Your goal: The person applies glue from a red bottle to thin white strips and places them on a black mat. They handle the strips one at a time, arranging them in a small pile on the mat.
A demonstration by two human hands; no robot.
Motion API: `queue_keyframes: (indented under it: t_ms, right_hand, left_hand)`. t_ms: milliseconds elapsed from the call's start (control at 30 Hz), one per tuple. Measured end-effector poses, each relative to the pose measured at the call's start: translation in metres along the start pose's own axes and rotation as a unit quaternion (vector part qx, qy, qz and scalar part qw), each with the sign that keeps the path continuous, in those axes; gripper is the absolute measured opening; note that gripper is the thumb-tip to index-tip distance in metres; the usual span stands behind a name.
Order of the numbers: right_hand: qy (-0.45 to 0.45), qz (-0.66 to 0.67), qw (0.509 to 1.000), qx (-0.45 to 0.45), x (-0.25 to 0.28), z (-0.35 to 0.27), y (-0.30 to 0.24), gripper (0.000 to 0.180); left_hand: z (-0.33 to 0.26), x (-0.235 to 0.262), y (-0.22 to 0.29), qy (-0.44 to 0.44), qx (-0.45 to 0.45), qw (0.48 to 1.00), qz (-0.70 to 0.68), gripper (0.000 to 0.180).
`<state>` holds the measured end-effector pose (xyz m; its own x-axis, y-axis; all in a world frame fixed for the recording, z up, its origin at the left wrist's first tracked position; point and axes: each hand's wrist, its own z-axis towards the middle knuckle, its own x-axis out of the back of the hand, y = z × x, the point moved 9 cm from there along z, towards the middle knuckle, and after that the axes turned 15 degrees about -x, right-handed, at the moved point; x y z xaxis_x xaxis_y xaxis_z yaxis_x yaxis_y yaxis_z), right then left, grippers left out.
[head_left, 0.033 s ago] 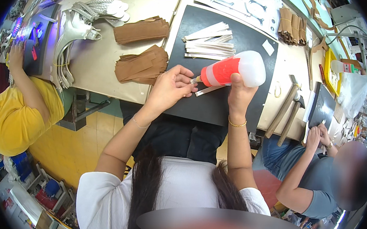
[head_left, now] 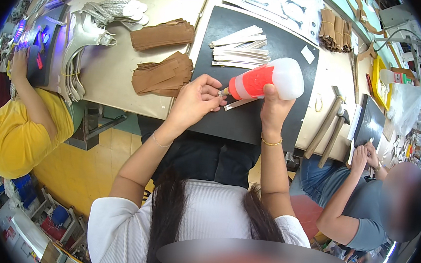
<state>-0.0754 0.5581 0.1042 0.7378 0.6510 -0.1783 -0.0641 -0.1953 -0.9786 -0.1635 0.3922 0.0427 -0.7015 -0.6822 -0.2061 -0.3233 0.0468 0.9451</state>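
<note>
My right hand (head_left: 274, 109) grips a white squeeze bottle (head_left: 270, 79) with an orange label, tipped on its side so its nozzle (head_left: 222, 91) points left. The fingertips of my left hand (head_left: 193, 100) pinch that nozzle tip. Just below the nozzle, a pale narrow strip (head_left: 240, 104) lies on a black mat (head_left: 251, 127) at the table's near edge. Further back on the mat is a loose stack of similar pale strips (head_left: 240, 49).
Two piles of brown cut pieces (head_left: 163, 72) lie left of the mat, with silver straps (head_left: 83, 35) beyond them. Two hammers (head_left: 328, 127) lie to the right. A person in yellow (head_left: 25, 125) works at the left, and another person in a grey-blue shirt (head_left: 354, 204) at the right.
</note>
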Motion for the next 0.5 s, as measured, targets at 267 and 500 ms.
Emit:
queue_keyframes:
  t_ms: [267,500]
  right_hand:
    - [0.06,0.202,0.972,-0.108,0.025,0.016,0.024,0.059]
    - [0.18,0.301,0.935,-0.055,0.117,0.018,0.009,0.064]
  left_hand:
    - [0.005,-0.001,0.002,-0.007,-0.013,1.0,-0.018,0.02]
    - [0.037,0.0,0.04,-0.012,-0.059,0.998,-0.023,0.021]
